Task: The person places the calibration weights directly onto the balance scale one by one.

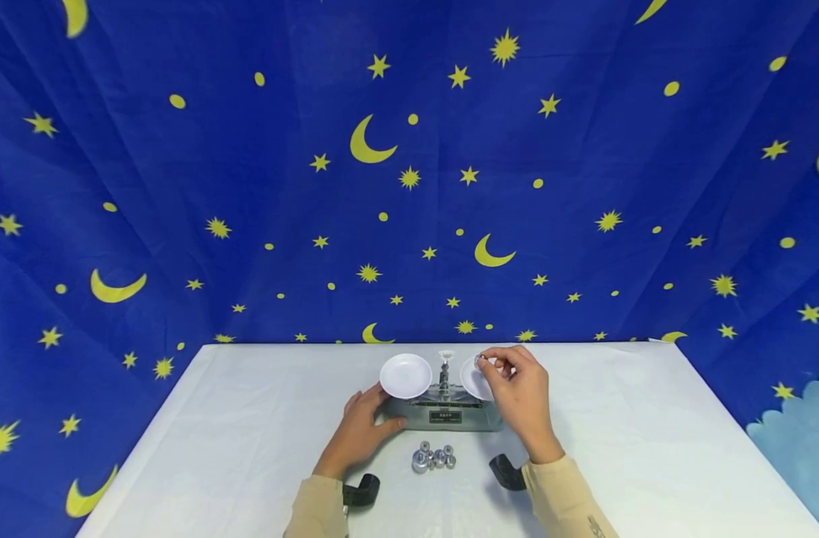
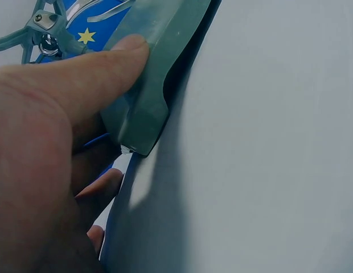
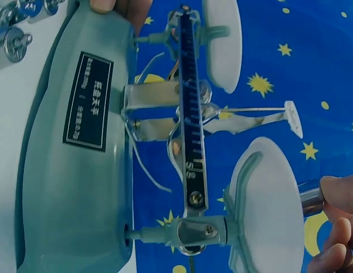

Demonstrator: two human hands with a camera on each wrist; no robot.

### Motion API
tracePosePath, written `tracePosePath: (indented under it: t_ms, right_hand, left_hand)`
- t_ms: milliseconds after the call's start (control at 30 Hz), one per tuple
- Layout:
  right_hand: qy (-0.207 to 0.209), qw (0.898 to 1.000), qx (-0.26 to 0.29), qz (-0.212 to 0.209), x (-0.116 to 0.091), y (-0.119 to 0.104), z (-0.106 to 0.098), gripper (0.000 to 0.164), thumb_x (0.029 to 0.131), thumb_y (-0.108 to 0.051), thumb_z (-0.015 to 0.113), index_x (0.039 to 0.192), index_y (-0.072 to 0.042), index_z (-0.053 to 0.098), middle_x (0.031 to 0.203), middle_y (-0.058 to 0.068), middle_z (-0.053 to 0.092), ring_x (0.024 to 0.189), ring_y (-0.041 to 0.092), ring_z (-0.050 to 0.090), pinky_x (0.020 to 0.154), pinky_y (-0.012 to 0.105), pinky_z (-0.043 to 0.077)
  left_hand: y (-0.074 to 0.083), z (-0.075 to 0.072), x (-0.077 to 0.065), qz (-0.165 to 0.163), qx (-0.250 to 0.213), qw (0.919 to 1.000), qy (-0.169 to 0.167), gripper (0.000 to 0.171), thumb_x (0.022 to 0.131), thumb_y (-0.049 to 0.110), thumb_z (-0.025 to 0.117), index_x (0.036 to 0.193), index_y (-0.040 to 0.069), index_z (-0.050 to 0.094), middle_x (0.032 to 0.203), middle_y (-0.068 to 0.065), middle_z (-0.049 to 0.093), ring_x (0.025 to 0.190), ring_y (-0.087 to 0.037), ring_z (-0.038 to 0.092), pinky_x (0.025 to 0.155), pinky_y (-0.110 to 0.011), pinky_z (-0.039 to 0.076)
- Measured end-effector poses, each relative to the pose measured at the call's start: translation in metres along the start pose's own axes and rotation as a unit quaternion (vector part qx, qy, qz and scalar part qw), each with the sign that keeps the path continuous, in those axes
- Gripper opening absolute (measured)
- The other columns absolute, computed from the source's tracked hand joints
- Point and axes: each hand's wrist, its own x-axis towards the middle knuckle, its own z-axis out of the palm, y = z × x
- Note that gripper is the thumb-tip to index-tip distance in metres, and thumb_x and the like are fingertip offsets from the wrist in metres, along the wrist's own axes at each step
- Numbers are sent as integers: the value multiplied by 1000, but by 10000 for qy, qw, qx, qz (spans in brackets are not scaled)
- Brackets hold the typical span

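Right grip [image 1: 522, 396] pinches a metal weight [image 3: 311, 202] over the right pan [image 1: 471, 379], left grip [image 1: 359, 432] holding the balance base [image 1: 416, 418]: loading seems in hand, calling for gentle lowering, then release.

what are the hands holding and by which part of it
The right hand pinches a small metal weight by its end away from the white pan. The left hand grips the green balance base at its left end.
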Motion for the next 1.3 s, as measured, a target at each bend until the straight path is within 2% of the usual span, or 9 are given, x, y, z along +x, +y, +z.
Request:
tracePosePath:
  t_ms: [233,600,767,1000,1300]
  right_hand:
    - [85,9998,-112,-155,1,5,1,5,80,-3,80,84,-4,77,70,-2,55,62,14,47,56,25,37]
    - [37,9997,-217,-90,2,15,4,6,81,-7,81,85,-4,78,73,0,57,66,14,50,60,24,39]
    - [13,9997,-248,-20,2,16,6,6,82,-8,81,84,-3,78,72,0,56,65,14,48,59,25,38]
    - [2,9994,-322,-96,0,17,10,4,81,-6,81,83,-4,78,72,0,57,64,14,48,58,26,37]
    - [-21,9988,-458,-163,-2,21,10,4,80,-6,81,83,-4,79,71,0,54,63,16,47,57,27,36]
  left_hand:
    - [0,-1,-1,62,-40,10000,27,68,89,30,76,145,2,51,153,-17,44,144,-35,39,120,-63,12]
    - [-2,0,0,85,-16,9999,52,67,89,30,76,144,2,52,154,-16,45,144,-34,39,120,-62,12]
    - [-2,0,0,136,50,9999,57,67,89,32,75,143,0,53,152,-20,45,142,-38,40,118,-65,13]
    - [-1,-1,0,-16,60,10000,24,66,89,32,75,144,1,53,154,-16,45,144,-34,38,121,-61,12]
    - [-1,1,0,-39,27,10000,31,65,89,30,76,143,2,54,153,-15,46,144,-32,39,121,-60,13]
